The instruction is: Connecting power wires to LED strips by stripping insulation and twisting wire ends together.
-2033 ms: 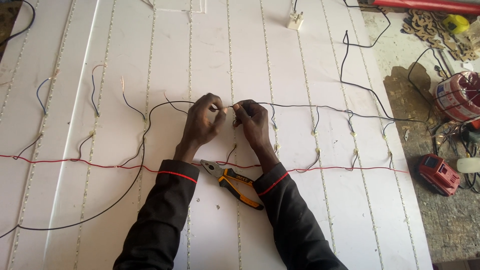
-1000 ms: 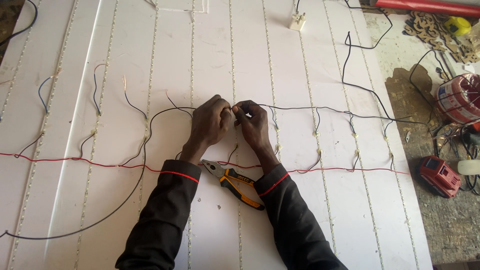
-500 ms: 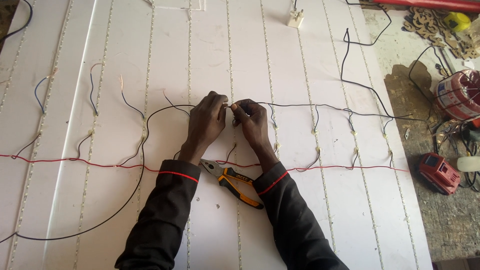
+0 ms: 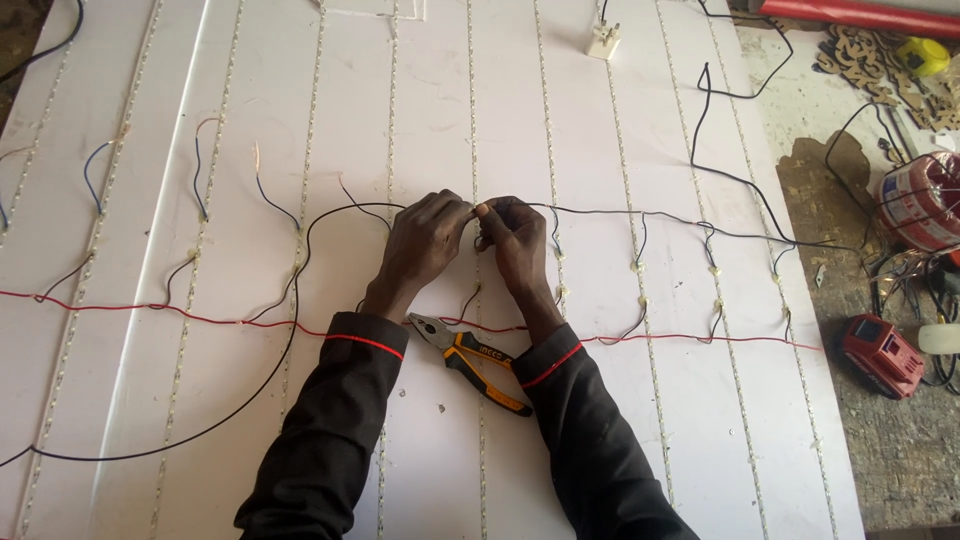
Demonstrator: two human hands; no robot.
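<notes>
Black wire (image 4: pixel 620 212), mid-board on the white panel (image 4: pixel 430 90): pinched at a joint between fingertips of left hand (image 4: pixel 425 240) and right hand (image 4: pixel 515 240), apparently mid-twist; next move likely calls for firm, even turns; pliers (image 4: pixel 475 362) lie unheld between the forearms.

- 2 hands: the left hand (image 4: pixel 425 240) and the right hand (image 4: pixel 515 240), fingertips meeting on 1 black wire (image 4: pixel 300 260).
- 1 red wire (image 4: pixel 200 316) running across 1 white board (image 4: pixel 430 90).
- 1 pair of pliers (image 4: pixel 475 362) with orange-and-black handles, between the 2 sleeves.
- 1 white plug block (image 4: pixel 604 40) near the board's top edge.
- 1 red power tool (image 4: pixel 880 355) and 1 spool of red wire (image 4: pixel 925 200) (both off the board, at the right).
- 1 yellow tape measure (image 4: pixel 922 55).
</notes>
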